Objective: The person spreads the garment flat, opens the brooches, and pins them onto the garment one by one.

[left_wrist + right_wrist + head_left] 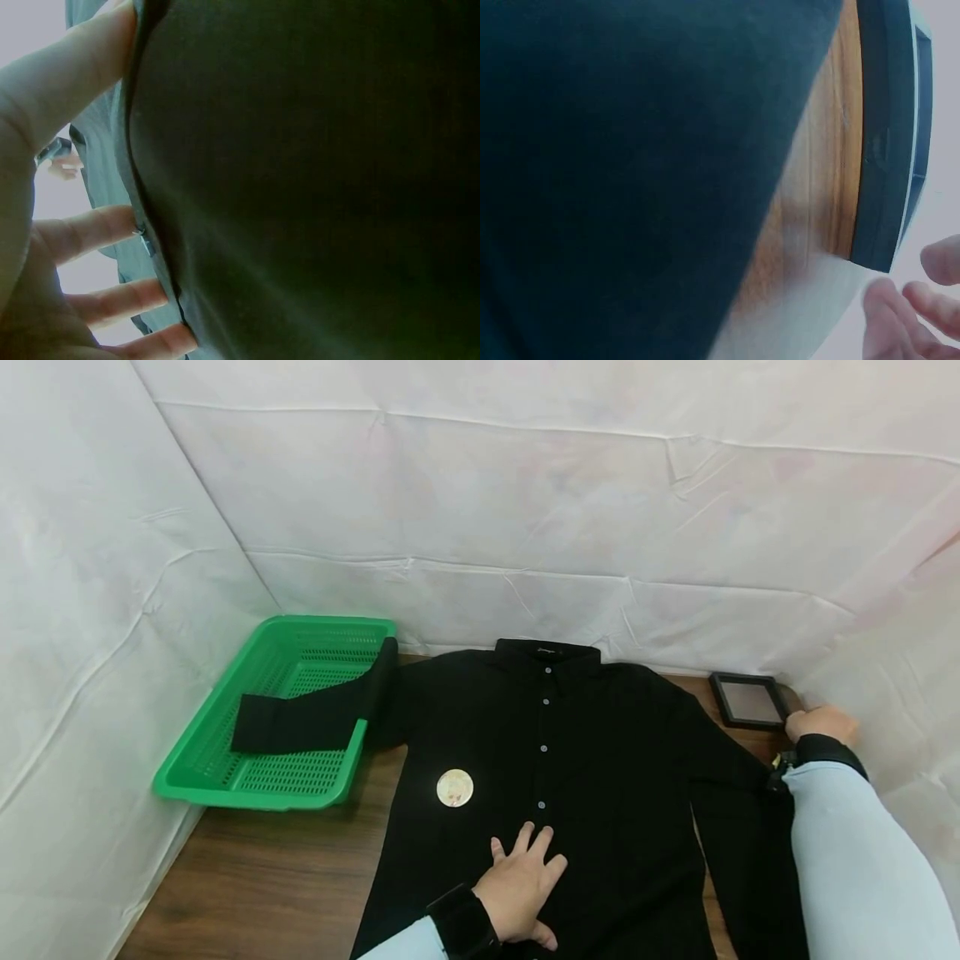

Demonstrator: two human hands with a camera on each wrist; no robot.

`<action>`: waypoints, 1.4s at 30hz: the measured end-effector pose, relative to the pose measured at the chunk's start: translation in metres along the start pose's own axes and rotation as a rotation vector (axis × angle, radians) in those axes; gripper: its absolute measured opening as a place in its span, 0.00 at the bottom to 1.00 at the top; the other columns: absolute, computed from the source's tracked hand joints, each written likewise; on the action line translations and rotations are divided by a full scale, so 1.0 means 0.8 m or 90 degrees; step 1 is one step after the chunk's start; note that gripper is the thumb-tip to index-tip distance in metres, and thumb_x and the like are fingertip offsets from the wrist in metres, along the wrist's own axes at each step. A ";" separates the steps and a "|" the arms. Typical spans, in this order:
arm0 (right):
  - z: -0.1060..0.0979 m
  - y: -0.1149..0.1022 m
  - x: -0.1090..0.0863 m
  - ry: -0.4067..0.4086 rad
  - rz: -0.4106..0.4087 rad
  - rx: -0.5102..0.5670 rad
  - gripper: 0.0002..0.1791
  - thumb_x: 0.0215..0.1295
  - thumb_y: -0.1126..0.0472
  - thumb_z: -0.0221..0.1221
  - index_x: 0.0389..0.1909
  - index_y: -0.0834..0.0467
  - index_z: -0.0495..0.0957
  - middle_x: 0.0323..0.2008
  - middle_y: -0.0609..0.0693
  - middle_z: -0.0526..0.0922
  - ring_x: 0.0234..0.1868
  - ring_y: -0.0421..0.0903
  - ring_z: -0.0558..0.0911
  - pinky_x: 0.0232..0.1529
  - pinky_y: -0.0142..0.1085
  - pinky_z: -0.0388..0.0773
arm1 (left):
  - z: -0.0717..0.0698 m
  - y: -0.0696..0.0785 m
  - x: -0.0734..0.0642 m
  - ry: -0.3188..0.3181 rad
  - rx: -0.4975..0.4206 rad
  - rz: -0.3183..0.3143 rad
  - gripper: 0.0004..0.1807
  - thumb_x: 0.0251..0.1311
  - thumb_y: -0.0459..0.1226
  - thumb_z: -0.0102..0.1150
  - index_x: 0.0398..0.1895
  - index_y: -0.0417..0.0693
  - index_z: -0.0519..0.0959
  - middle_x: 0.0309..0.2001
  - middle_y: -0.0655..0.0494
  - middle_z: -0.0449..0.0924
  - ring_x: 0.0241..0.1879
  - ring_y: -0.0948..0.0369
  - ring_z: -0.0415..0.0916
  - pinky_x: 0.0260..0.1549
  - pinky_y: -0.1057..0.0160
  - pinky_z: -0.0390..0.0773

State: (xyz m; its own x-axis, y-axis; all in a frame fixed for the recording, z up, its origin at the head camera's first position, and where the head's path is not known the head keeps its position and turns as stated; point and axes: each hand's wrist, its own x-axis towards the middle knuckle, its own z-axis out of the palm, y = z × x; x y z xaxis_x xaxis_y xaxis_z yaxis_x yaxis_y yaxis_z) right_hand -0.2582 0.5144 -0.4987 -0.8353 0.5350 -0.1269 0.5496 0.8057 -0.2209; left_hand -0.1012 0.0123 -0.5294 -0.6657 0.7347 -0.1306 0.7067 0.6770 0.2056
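Note:
A black button-up shirt (600,760) lies spread out face up, with its collar against the back wall. On its lower middle my left hand (519,889) rests palm down, fingers spread, beside the row of buttons. A round pale disc (455,787) with faint markings lies on the shirt, up and left of that hand. At the far right, my right hand (825,725) is close to the near right corner of a black square box-like frame (748,700). In the right wrist view, its loosely bent fingers (889,319) appear just off that corner, with nothing visible between them.
A green plastic basket (176,792) stands at the back left, with one black sleeve (300,724) draped over its rim into it. White sheeting (525,502) walls the wooden table (285,877) at the back and sides. The other sleeve (757,860) lies beneath my right arm.

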 end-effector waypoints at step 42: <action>0.031 -0.203 -0.152 0.239 -0.488 0.280 0.03 0.63 0.63 0.61 0.34 0.59 0.80 0.25 0.50 0.80 0.24 0.44 0.75 0.27 0.36 0.68 | -0.004 -0.001 -0.003 -0.029 -0.068 -0.019 0.48 0.31 0.62 0.76 0.60 0.59 0.70 0.71 0.47 0.54 0.69 0.42 0.51 0.45 0.27 0.67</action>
State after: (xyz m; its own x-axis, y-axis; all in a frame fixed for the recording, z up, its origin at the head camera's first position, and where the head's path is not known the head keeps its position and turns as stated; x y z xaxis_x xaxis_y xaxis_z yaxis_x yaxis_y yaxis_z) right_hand -0.2463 0.3122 -0.4716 -0.8632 0.0101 0.5047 -0.2633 0.8440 -0.4673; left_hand -0.1007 0.0098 -0.5263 -0.6728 0.7174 -0.1810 0.6559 0.6915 0.3026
